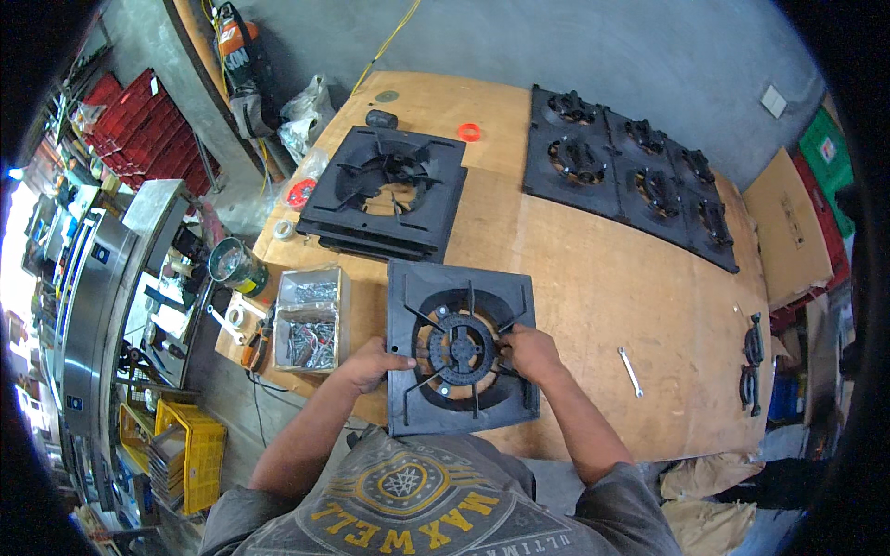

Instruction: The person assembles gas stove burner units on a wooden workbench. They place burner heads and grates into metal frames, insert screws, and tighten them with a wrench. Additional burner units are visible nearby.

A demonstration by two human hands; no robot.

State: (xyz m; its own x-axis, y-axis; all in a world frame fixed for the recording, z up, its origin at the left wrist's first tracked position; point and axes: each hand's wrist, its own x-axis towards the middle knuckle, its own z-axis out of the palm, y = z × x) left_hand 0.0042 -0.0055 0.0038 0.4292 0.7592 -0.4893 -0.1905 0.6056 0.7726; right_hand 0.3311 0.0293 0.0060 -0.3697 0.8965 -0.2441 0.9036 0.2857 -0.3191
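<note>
A square black cast-iron stove grate [408,408] lies in front of me at the table's near edge, with ribs pointing inward over its round opening. A round black burner [462,348] sits in the middle of that opening, and a few shiny bolt heads show around it. My left hand [364,365] grips the grate's left edge, thumb on top and fingers beneath. On the other side, my right hand [533,354] closes its fingers at the right inner rim of the opening, beside a rib. The tips of those fingers are partly hidden.
Stacked grates [348,204] lie behind. Joined burner plates [621,176] stretch along the back right. A box of screws [311,343], pliers [257,343] and a green bucket [234,264] are at left. A wrench [630,372] and black burner parts [751,366] lie at right.
</note>
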